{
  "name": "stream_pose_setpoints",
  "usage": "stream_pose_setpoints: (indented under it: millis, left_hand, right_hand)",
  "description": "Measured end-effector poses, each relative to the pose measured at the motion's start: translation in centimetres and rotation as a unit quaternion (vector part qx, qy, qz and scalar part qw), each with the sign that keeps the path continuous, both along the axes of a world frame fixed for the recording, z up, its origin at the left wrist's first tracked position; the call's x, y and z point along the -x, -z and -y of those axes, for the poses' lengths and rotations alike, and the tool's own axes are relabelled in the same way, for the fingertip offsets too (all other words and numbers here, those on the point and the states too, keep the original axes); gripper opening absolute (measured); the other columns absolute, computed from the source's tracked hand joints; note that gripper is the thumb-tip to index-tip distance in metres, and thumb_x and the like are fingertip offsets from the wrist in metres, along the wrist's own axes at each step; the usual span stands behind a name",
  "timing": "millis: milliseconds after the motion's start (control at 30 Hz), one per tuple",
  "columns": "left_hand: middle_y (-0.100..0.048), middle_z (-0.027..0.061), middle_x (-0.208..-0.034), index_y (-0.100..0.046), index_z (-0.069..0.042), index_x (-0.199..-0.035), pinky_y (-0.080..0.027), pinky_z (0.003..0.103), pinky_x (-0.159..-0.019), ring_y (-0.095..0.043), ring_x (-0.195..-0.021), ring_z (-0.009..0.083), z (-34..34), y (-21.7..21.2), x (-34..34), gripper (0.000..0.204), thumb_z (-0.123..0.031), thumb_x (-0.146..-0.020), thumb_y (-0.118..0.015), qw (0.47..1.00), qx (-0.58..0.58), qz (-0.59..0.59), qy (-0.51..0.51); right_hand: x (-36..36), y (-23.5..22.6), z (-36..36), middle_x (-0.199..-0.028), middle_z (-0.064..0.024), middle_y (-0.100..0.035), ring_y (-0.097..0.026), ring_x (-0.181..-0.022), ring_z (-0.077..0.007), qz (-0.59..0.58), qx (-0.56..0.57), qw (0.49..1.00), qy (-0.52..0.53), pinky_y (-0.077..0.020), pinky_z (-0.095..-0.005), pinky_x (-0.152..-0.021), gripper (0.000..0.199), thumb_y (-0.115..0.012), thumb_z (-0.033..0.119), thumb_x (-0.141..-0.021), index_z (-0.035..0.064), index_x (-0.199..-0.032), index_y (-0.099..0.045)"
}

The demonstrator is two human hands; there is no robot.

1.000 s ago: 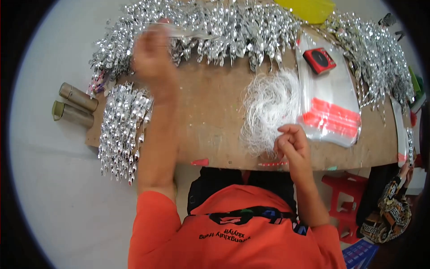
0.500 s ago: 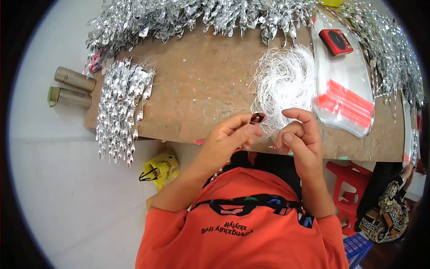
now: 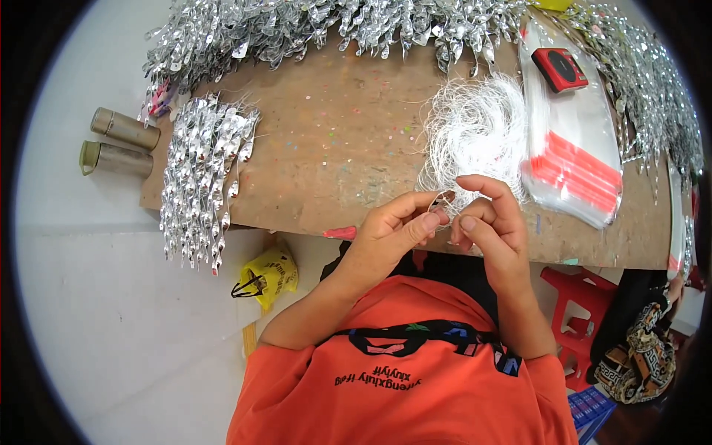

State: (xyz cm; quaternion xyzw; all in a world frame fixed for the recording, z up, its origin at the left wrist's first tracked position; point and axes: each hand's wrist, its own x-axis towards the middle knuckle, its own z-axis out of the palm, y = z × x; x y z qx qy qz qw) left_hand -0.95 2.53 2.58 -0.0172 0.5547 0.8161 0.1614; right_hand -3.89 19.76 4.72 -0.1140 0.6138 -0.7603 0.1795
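Observation:
My left hand (image 3: 397,228) is closed in a pinch at the table's front edge, holding a small shiny leaf-shaped spangle (image 3: 443,199) between thumb and fingers. Just right of it, my right hand (image 3: 495,226) has its index finger arched out and its thumb pressed to the other fingertips. Whatever sits in that pinch is too fine to make out. Behind both hands lies a loose coil of white thread (image 3: 475,130). At the table's left, a bunch of silver spangle strands (image 3: 204,167) hangs over the front edge.
More silver strands (image 3: 326,26) are heaped along the back of the brown table (image 3: 319,159). Clear plastic bags with red bands (image 3: 575,174) lie at right beneath a red device (image 3: 560,70). Two flasks (image 3: 122,159) are at left. Below are a yellow bag (image 3: 268,276) and red stool (image 3: 575,304).
My left hand has shifted slightly right, closer to the right hand. The spangle has turned from dark to a brighter, thinner look. My right hand stays nearly in place.

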Motion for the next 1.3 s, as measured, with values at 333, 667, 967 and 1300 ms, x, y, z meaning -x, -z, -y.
stream_pose_setpoints:
  millis: [333,667,967,1300]
  left_hand:
    - [-0.057,0.0054,-0.099,-0.048,0.002,-0.118,-0.046,0.026,-0.080,-0.055,-0.091,0.0133,-0.8,0.3,-0.2,0.032,-0.011,-0.089,-0.054,0.997,-0.067,-0.031,0.027]
    - [-0.055,0.0049,-0.091,-0.053,0.001,-0.104,-0.043,0.020,-0.064,-0.053,-0.075,0.0079,-1.0,-0.4,0.2,0.018,-0.012,-0.091,-0.051,0.996,-0.086,-0.006,-0.032]
    - [-0.052,0.0037,-0.107,-0.055,-0.005,-0.093,-0.042,0.019,-0.058,-0.050,-0.069,0.0074,-1.7,-0.8,0.6,0.009,-0.012,-0.088,-0.056,0.990,-0.106,-0.057,-0.080]
    - [-0.057,0.0061,-0.102,-0.055,0.000,-0.111,-0.044,0.027,-0.075,-0.055,-0.087,0.0154,-1.8,0.2,-0.3,0.027,-0.003,-0.085,-0.057,0.973,0.153,-0.171,-0.033]
  right_hand:
    - [0.1,0.1,-0.2,-0.075,-0.0003,-0.056,-0.047,-0.065,-0.0041,0.024,0.019,0.999,-0.014,-0.0392,-0.0175,-0.059,0.026,-0.050,0.004,-0.086,0.0026,-0.111,-0.047]
    - [-0.3,-0.2,0.0,-0.071,-0.0020,-0.056,-0.050,-0.063,-0.0053,0.025,0.004,1.000,-0.012,-0.0388,-0.0177,-0.057,0.013,-0.049,0.004,-0.085,0.0034,-0.099,-0.048]
    - [0.3,0.6,-0.6,-0.068,-0.0019,-0.057,-0.050,-0.056,-0.0056,0.010,-0.006,0.999,-0.042,-0.0394,-0.0176,-0.052,0.015,-0.051,0.009,-0.087,0.0018,-0.101,-0.051]
    - [1.6,0.6,-1.1,-0.060,-0.0042,-0.056,-0.045,-0.044,-0.0047,0.071,0.040,0.997,0.011,-0.0329,-0.0169,-0.039,0.011,-0.054,0.015,-0.088,0.0040,-0.090,-0.054]
